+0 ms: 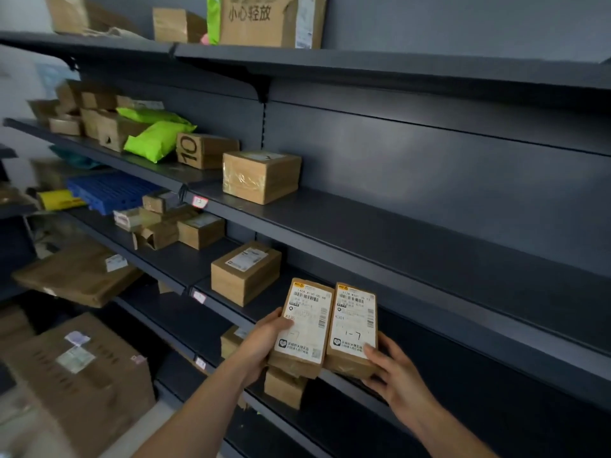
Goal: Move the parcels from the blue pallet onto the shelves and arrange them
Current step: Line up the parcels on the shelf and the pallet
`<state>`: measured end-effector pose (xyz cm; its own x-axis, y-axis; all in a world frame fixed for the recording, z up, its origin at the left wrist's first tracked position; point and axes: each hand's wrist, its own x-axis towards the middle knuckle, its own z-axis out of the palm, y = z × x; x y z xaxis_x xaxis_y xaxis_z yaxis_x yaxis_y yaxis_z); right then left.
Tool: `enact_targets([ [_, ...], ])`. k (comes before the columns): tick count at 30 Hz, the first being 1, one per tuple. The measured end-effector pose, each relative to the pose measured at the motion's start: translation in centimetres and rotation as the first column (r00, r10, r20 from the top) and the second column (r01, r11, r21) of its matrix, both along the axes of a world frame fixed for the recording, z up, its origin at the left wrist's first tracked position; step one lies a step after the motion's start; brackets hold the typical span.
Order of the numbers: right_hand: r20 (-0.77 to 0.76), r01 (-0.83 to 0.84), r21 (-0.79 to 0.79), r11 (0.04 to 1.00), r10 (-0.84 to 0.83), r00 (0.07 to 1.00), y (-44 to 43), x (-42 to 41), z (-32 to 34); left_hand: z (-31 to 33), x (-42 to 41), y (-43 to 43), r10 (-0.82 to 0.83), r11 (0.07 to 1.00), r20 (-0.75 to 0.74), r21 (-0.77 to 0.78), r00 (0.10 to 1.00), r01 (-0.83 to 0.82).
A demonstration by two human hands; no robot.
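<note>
Two narrow brown parcels with white labels sit side by side at the front edge of a dark shelf. My left hand grips the left parcel along its left side, thumb on the label. My right hand holds the right parcel at its lower right corner, thumb on top. A brown box stands on the same shelf just to their left. The blue pallet shows far off at the left, behind the shelving.
The shelf above carries a taped box, a box marked 10 and green bags. More boxes sit on the top shelf and on lower shelves. Large cartons stand on the floor at the left. The shelves stretch bare to the right.
</note>
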<state>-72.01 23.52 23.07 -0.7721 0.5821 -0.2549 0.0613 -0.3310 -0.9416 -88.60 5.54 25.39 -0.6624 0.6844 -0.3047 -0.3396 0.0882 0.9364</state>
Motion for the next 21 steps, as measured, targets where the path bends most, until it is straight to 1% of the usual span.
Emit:
enact_targets([
  [5,0.03,-0.024,-0.007,1.0,0.024,0.999,2.0,-4.3,-1.3,-1.3,-3.4,1.5,0.102,0.994,0.039,-0.049,0.994,-0.1],
  [10,0.07,-0.024,-0.029,0.999,0.026,0.997,3.1,-8.2,-3.2,-2.8,-6.9,2.4,0.13,0.99,0.063,-0.056,0.99,-0.126],
  [16,0.123,0.0,-0.062,0.998,0.007,0.992,4.0,-12.4,-5.3,-5.1,-11.8,3.8,0.087,0.994,0.097,-0.069,0.991,-0.08],
  [21,0.182,0.038,-0.045,0.998,-0.03,0.983,4.7,-15.7,-6.3,-6.9,-16.3,5.7,0.053,0.994,0.105,-0.103,0.993,-0.043],
])
